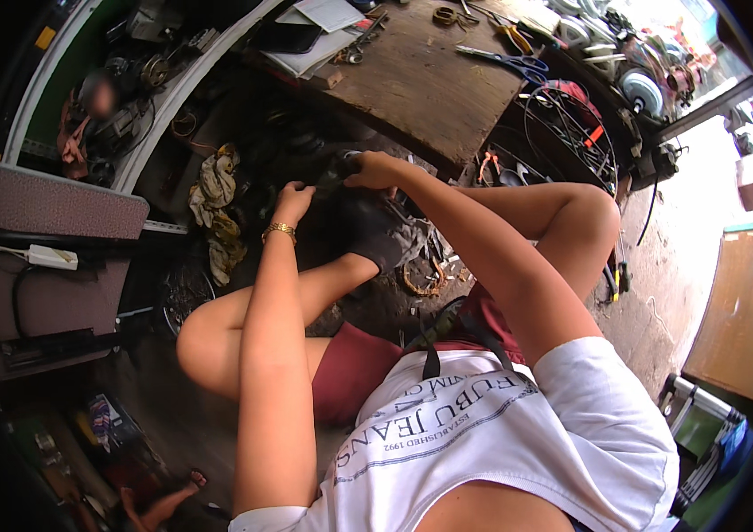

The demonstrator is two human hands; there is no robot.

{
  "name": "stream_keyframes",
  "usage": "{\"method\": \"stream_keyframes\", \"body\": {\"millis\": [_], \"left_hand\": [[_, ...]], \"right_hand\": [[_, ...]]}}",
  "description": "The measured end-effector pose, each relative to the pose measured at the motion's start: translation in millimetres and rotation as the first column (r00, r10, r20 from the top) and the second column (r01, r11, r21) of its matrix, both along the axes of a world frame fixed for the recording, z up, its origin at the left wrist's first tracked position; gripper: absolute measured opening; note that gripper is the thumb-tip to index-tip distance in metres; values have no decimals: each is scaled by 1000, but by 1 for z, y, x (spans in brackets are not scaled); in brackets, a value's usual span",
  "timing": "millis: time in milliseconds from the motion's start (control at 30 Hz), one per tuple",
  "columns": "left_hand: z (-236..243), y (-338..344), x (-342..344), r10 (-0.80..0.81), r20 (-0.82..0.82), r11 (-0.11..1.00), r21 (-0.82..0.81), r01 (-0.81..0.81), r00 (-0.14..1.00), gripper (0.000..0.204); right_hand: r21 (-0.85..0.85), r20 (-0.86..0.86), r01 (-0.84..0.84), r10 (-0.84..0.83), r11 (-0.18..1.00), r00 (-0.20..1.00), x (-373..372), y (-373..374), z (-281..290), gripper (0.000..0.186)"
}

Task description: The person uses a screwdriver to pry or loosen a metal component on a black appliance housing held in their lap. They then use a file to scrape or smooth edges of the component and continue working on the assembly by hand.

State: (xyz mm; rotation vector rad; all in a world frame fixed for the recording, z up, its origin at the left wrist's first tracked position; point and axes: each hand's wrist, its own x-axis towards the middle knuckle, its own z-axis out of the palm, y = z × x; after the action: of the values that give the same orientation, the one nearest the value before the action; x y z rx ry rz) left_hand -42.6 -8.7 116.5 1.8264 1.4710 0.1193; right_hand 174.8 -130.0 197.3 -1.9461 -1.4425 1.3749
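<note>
Both arms reach toward the dim floor under the wooden table's front edge. My left hand [295,200], a gold bracelet at its wrist, is closed on a small dark object [332,175]. My right hand [374,170] grips the same object from the right; its shape is too dark to make out. Just below the hands is my dark shoe [367,232], with scraps and a brown ring [422,275] of material near it. A stained, yellowish crumpled cloth [215,213] lies to the left of my left hand.
The wooden table [429,89] bears papers [305,49], scissors [505,64] and pliers [514,37]. A box of cables [576,133] and piled parts stand right. A cushioned panel [57,284] and metal-framed shelving are left. A folded metal ladder [700,417] stands lower right beside a board [740,301].
</note>
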Motion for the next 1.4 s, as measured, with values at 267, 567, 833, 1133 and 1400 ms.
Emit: {"method": "stream_keyframes", "body": {"millis": [267,567,833,1133,1400], "left_hand": [[20,-4,0,28,7,993,-114,-27,1000,57],[-3,-14,-8,150,62,971,-194,-136,987,56],[-32,-17,21,236,198,965,-166,-205,951,55],[-58,-7,31,330,134,931,-208,-299,934,43],[-102,-4,48,344,281,938,-66,-340,896,37]], "right_hand": [[50,160,-36,27,998,987,-1,2,4,65],[331,321,105,-216,938,922,-19,-10,-20,51],[286,474,184,-306,940,826,-30,2,-29,50],[413,361,174,-336,894,870,-55,-108,-21,58],[447,275,170,-316,878,908,-57,-137,3,46]]}}
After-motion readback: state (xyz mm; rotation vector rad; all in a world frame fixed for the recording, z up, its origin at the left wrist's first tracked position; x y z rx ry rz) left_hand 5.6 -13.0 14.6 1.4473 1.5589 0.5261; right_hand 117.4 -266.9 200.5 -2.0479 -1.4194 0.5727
